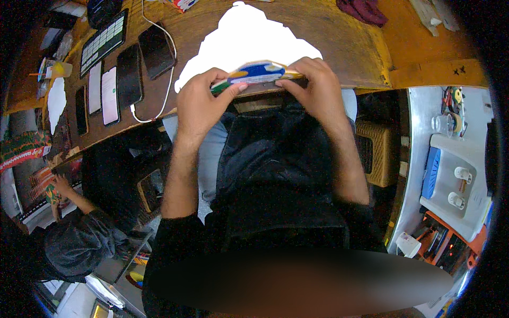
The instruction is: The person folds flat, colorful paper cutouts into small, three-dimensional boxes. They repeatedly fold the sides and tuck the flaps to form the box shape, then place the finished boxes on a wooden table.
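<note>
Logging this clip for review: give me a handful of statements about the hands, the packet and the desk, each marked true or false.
1. Both hands grip one small packet. True: the left hand and right hand pinch the blue, white and yellow packet from either end.
2. The packet lies flat on the floor. False: it is held at the near edge of the wooden desk.
3. Several phones lie in a row on the desk's left part. True: the phones lie side by side.
4. The white cable is wrapped around the left wrist. False: the white cable lies on the desk beside the phones.
5. A dark red cloth covers the packet. False: the dark red cloth lies at the desk's far side.
</note>
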{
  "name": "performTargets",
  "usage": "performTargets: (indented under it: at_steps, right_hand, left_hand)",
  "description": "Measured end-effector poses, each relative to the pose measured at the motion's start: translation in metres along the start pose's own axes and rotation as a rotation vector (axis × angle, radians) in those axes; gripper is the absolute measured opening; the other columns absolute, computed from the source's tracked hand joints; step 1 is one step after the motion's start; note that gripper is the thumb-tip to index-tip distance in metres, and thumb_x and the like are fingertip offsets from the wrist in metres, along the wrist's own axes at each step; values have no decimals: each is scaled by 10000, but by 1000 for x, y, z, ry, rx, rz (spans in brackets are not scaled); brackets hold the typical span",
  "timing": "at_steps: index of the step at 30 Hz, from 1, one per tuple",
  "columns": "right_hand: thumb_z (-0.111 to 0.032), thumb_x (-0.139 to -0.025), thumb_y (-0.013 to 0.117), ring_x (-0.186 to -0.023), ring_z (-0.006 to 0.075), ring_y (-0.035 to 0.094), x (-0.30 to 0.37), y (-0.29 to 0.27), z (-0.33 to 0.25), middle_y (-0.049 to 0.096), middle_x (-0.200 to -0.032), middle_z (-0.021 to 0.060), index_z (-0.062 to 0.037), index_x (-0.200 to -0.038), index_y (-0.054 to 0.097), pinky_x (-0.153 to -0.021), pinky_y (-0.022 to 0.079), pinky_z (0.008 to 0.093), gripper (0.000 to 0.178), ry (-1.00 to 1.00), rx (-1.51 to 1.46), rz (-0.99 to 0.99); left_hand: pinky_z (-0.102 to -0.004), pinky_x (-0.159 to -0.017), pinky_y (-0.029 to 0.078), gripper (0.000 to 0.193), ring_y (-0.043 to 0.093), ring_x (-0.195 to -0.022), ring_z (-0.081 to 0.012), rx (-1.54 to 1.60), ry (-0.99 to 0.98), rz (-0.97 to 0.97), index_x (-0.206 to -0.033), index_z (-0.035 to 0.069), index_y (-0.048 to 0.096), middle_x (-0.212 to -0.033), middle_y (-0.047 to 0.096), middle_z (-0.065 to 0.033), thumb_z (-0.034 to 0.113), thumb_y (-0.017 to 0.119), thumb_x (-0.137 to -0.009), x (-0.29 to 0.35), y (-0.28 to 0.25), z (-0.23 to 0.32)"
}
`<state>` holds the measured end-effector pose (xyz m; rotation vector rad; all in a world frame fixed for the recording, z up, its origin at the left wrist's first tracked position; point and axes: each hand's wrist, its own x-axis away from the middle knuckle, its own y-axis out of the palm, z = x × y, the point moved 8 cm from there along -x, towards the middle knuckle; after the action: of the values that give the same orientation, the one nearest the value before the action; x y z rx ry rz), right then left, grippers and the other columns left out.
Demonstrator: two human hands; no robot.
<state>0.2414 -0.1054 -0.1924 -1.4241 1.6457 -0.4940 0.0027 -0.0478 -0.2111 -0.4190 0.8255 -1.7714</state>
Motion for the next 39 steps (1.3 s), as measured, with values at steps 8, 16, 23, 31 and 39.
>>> performTargets:
  at_steps: [8, 16, 23, 31, 39]
  right_hand:
    - [-233, -841, 921, -935, 328, 693, 11, 8, 4, 756, -953, 90, -73, -927, 827, -848, 558, 462, 204, 41, -10, 58]
    - [-317, -854, 918, -902, 358, 682, 1, 10, 5, 705, -881, 127, -46, -959, 837, -818, 553, 491, 302, 203, 75, -2]
    - [-328, -876, 909, -950, 378, 725, -3, 4, 0, 754, -943, 146, -61, -1011, 849, -850, 576, 512, 305, 144, 70, -2]
    - [-379, -928, 878, -964, 376, 752, -3, 6, 6, 779, -959, 160, -78, -1067, 857, -861, 588, 498, 332, 154, -13, -61]
    - [-422, -934, 869, -948, 382, 755, -10, 17, 15, 771, -955, 171, -56, -1098, 850, -846, 585, 499, 401, 194, 2, -73]
  left_hand:
    - [-434, -792, 596, 404, 775, -888, -307, -129, 56, 120, -951, 89, 832, -903, 798, -93, 446, 962, -812, 4, 7, 10]
    - [-453, -770, 623, 579, 814, -814, -344, -242, -148, -36, -1037, 91, 879, -884, 819, -184, 599, 963, -775, -13, 3, 7]
    - [-465, -792, 627, 627, 820, -839, -340, -290, -154, -100, -1069, 95, 881, -920, 833, -180, 633, 960, -756, -18, 0, 7]
    - [-449, -770, 595, 506, 795, -838, -344, 5, -81, -52, -1052, 90, 871, -907, 822, -156, 544, 923, -833, -5, -3, -5]
    - [-494, -793, 589, 479, 786, -863, -390, -190, -81, -92, -1052, 96, 862, -917, 812, -183, 544, 884, -882, -16, -11, -9]
